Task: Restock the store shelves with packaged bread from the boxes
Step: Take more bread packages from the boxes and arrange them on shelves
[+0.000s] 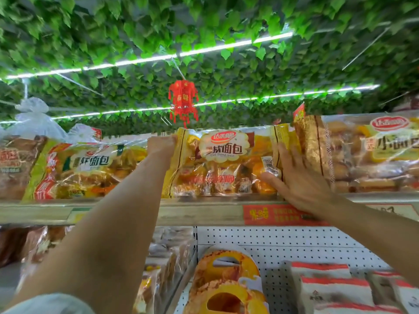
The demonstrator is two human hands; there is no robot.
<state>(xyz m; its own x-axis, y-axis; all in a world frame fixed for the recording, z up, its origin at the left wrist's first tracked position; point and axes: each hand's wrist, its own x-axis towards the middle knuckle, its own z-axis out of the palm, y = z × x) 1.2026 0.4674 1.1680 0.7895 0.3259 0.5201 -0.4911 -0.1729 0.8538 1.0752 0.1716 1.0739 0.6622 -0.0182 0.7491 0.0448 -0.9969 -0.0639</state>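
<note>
Overhead, fake green leaves (204, 30) cover the ceiling, with a red lantern (183, 103) hanging at 12 o'clock above the top shelf (127, 213). On that shelf the yellow bread bag (223, 164) stands upright, front label facing out, between a similar bag (90, 171) at its 9 o'clock and a tilted pack (310, 143) at its 3 o'clock. The left hand (162, 145) grips the bag's upper left corner, fingers curled round the wrapper. The right hand (297, 177) lies flat with fingers spread, pressing the bag's lower right edge.

Judging by this, the bag is being seated in its slot. The slippery film could let it tip forward off the shelf lip once released, and the leaning pack at 3 o'clock could topple onto it if nudged by the right hand.
</note>
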